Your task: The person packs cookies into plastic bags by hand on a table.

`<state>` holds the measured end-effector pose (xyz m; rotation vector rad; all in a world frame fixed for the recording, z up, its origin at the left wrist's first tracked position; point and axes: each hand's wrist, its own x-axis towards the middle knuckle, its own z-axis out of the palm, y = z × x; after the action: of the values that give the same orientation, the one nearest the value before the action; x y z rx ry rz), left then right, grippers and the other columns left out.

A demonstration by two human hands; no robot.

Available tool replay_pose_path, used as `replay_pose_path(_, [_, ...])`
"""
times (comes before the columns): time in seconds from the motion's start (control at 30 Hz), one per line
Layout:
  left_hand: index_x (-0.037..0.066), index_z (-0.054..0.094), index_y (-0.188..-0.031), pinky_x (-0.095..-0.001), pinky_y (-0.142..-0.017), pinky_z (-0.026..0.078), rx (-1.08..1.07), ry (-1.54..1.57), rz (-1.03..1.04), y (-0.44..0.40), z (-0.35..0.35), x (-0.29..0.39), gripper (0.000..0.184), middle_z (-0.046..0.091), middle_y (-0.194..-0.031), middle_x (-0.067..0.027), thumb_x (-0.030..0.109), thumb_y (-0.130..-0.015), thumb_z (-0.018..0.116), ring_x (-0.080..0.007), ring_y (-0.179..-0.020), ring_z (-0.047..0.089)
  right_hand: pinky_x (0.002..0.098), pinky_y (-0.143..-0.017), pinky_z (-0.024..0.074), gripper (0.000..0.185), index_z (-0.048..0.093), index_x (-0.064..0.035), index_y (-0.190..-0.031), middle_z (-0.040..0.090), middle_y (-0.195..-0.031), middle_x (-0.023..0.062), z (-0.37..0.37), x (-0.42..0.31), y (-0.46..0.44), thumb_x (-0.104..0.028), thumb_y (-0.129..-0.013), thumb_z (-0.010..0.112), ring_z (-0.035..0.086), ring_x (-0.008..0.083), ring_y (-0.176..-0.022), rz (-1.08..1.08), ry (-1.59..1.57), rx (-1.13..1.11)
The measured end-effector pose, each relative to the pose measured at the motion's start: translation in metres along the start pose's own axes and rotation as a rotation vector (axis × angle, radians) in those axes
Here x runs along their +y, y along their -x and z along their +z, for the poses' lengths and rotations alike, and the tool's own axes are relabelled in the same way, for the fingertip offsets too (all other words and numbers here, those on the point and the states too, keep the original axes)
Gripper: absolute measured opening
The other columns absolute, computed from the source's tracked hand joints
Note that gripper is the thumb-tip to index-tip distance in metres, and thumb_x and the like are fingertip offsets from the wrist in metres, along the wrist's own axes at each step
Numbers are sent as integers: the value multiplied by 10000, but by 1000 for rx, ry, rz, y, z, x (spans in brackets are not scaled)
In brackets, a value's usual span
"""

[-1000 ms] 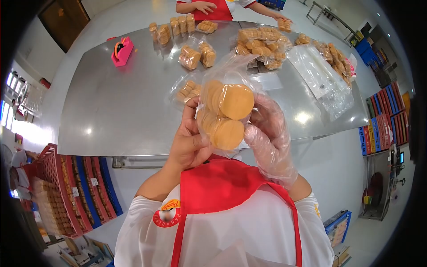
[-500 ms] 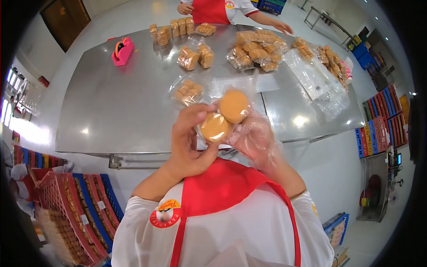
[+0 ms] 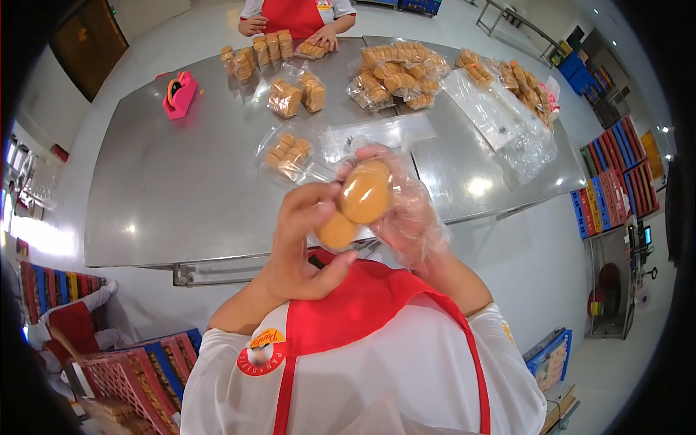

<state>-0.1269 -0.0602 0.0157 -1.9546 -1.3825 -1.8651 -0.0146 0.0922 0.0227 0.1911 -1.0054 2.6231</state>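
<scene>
Biscuits [image 3: 366, 197] sit gripped in my right hand [image 3: 407, 219]; whether my left hand [image 3: 301, 239] grips, I can't tell. Handling seems underway, needing steady support next.

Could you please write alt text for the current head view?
A plastic-gloved right hand holds a bag of round biscuits, the bare left hand open beside it, at a metal table. More bagged biscuits and a pink tape dispenser sit there, a red-aproned co-worker opposite.
</scene>
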Motion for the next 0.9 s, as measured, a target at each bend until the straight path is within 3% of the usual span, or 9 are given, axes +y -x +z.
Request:
replay_pose_path(0.07, [48,337,-1436,-415,-1069,390,54,29,-241,1,1,0,675,461,-1347,-203,42,-850,673,-288,-1211,520,378,-978,503,531,476,-75,-1338,543,-1277,147,-4,-8,4,-114,-850,684,570,271,-1173,72,275,182])
replay_pose_path(0.13, [4,361,-1416,-370,-1043,410,173,197,-552,2,11,-7,630,498,-1304,-185,81,-871,669,-263,-1188,533,350,-938,493,470,499,-84,-1309,551,-1224,119,9,-6,2,-158,-883,683,569,226,-1120,29,322,302])
replay_pose_path(0.17, [20,354,-1428,-357,-1027,421,174,335,-628,0,11,-11,604,506,-1295,-166,105,-907,647,-219,-1172,534,336,-917,488,442,510,-89,-1295,555,-1198,105,13,-4,2,-179,-899,682,568,204,-1094,8,345,363])
replay_pose_path(0.27, [41,351,-1434,-350,-1002,440,96,691,-1009,9,2,-28,646,539,-1253,-155,91,-882,682,-213,-1130,560,323,-949,451,389,517,-68,-1270,553,-1170,93,1,2,5,-216,-936,652,536,174,-1092,133,544,491])
replay_pose_path(0.4, [50,443,-1295,-354,-870,542,207,995,-1397,13,10,-31,393,582,-1093,-113,93,-937,598,-189,-1015,615,311,-964,442,371,545,-46,-1220,551,-1135,60,-15,7,15,-286,-957,650,525,164,-1106,380,651,392])
replay_pose_path(0.5, [37,495,-1187,-376,-878,553,320,960,-1483,19,16,-35,225,593,-1132,-118,108,-977,534,-220,-987,631,302,-900,488,289,596,-36,-1149,598,-1065,67,-11,10,15,-261,-969,620,580,163,-1003,413,496,532])
replay_pose_path(0.6, [17,534,-1093,-360,-849,557,368,931,-1399,24,14,-41,142,615,-1049,-108,98,-977,536,-200,-914,636,303,-886,503,236,617,-13,-1112,629,-1040,77,-14,14,10,-202,-971,608,603,167,-966,420,483,555])
replay_pose_path(0.8, [-20,599,-1009,-350,-827,564,364,791,-1289,20,10,-34,103,642,-952,-105,43,-941,554,-196,-883,655,280,-832,505,187,633,19,-1028,630,-974,65,-20,17,3,-145,-948,596,595,134,-906,291,584,463])
replay_pose_path(0.9, [-41,612,-1010,-372,-852,564,286,919,-1407,13,1,-24,116,656,-982,-135,8,-911,576,-226,-924,667,275,-820,509,175,634,28,-1010,631,-959,71,-13,13,5,-129,-947,589,595,131,-890,291,530,442])
